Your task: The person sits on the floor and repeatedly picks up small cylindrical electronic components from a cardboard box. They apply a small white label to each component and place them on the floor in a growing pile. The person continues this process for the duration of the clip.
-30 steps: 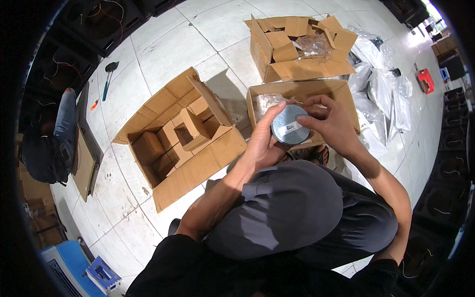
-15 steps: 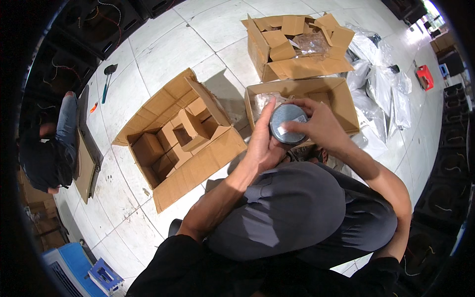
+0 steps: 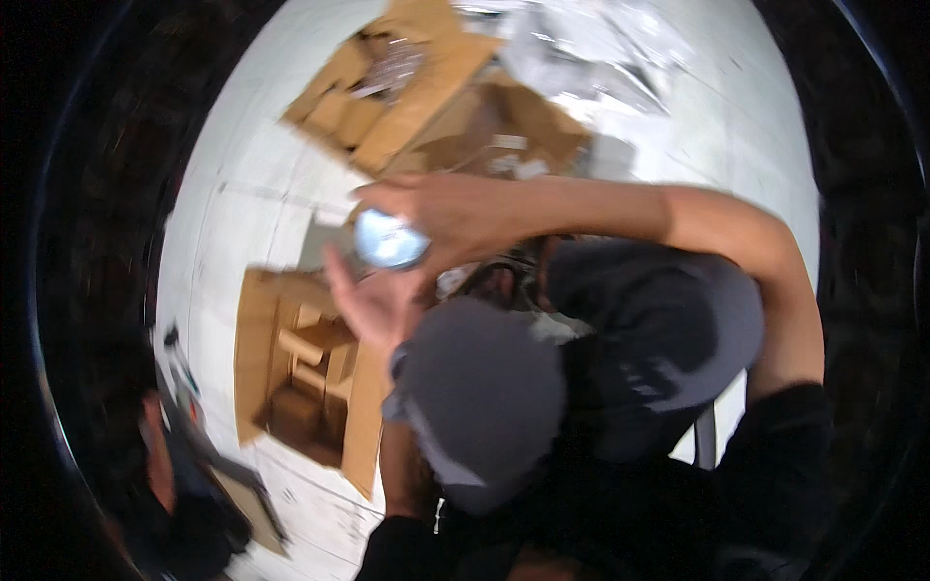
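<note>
A round, grey, disc-faced part (image 3: 390, 239) with a pale patch on its face is gripped by my right hand (image 3: 441, 218), fingers curled over its far and right sides. Its exact kind is not clear through the blur. Just below it my left hand (image 3: 370, 302) is turned up with thumb and fingers apart, holding nothing that I can see. Left of my knees, close to that hand, stands an open cardboard box (image 3: 254, 353) with brown cardboard dividers (image 3: 312, 341) inside.
Beyond my right forearm are another open carton (image 3: 542, 116) and a box with raised flaps (image 3: 431, 97). Clear plastic bags (image 3: 552, 48) lie behind them. At lower left, another person (image 3: 184, 523) sits by a flat panel (image 3: 252, 508); a dark-headed tool (image 3: 179, 358) lies nearby.
My view has swung to the right, with blur. The disc-faced part has left my left hand, which has opened; my right hand now holds it, nearer the divided box.
</note>
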`<move>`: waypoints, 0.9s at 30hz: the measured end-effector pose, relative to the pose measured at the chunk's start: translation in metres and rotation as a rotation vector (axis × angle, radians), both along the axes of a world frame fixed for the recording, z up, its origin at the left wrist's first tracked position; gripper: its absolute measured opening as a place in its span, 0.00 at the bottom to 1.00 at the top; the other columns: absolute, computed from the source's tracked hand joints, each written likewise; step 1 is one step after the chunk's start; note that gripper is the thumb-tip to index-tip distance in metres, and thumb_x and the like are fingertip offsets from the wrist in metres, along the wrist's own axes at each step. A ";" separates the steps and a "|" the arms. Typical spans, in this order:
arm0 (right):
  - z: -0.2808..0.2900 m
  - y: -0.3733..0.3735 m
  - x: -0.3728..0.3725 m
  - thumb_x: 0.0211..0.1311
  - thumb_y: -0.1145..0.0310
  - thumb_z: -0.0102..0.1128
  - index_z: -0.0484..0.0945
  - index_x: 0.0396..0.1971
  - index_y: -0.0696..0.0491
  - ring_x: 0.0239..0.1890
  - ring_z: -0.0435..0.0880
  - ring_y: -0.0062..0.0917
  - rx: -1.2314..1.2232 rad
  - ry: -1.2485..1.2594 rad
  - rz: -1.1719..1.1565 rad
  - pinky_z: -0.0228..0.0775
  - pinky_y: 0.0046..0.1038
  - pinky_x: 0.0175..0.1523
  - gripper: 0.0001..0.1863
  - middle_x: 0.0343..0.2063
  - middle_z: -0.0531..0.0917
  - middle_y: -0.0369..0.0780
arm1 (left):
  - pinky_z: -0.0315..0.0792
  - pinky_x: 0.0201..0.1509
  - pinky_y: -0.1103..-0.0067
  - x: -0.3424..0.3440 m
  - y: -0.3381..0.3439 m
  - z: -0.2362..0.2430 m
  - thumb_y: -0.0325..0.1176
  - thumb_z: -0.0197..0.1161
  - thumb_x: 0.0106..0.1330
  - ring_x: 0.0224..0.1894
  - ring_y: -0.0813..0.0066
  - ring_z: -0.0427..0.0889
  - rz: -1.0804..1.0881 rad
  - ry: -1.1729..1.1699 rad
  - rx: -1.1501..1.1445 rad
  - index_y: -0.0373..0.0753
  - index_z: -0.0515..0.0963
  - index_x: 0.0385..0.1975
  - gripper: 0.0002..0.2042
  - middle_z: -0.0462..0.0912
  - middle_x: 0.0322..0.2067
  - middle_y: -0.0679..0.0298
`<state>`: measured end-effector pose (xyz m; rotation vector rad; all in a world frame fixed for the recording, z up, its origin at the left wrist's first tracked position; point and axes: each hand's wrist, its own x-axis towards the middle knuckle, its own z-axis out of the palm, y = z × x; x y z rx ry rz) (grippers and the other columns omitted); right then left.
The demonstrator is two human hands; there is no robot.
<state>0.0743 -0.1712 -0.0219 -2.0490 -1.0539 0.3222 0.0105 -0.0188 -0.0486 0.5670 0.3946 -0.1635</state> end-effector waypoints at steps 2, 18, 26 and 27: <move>-0.026 0.010 0.005 0.35 0.53 0.77 0.67 0.50 0.68 0.47 0.77 0.48 0.095 -0.198 -0.166 0.70 0.39 0.52 0.45 0.39 0.77 0.56 | 0.57 0.69 0.57 0.005 0.008 -0.009 0.65 0.53 0.61 0.64 0.52 0.64 -0.080 0.025 0.068 0.33 0.54 0.66 0.44 0.63 0.63 0.47; 0.009 -0.202 -0.139 0.34 0.49 0.75 0.62 0.56 0.71 0.38 0.83 0.40 -0.136 0.341 -1.290 0.76 0.28 0.45 0.53 0.33 0.81 0.55 | 0.56 0.66 0.64 0.039 0.059 -0.011 0.68 0.42 0.63 0.56 0.67 0.69 -0.664 -0.128 0.314 0.42 0.54 0.70 0.42 0.70 0.57 0.66; -0.051 -0.285 -0.278 0.33 0.50 0.75 0.74 0.42 0.71 0.32 0.83 0.34 -0.335 0.735 -1.550 0.76 0.29 0.39 0.42 0.27 0.82 0.50 | 0.58 0.64 0.66 0.041 0.073 -0.022 0.67 0.42 0.63 0.54 0.69 0.70 -0.649 -0.142 0.306 0.44 0.53 0.70 0.41 0.72 0.56 0.68; -0.059 -0.296 -0.289 0.31 0.50 0.74 0.78 0.38 0.70 0.31 0.84 0.33 -0.414 0.827 -1.559 0.77 0.29 0.39 0.39 0.25 0.82 0.50 | 0.58 0.64 0.67 0.040 0.073 -0.022 0.67 0.42 0.63 0.54 0.69 0.70 -0.646 -0.136 0.311 0.44 0.53 0.70 0.41 0.72 0.56 0.68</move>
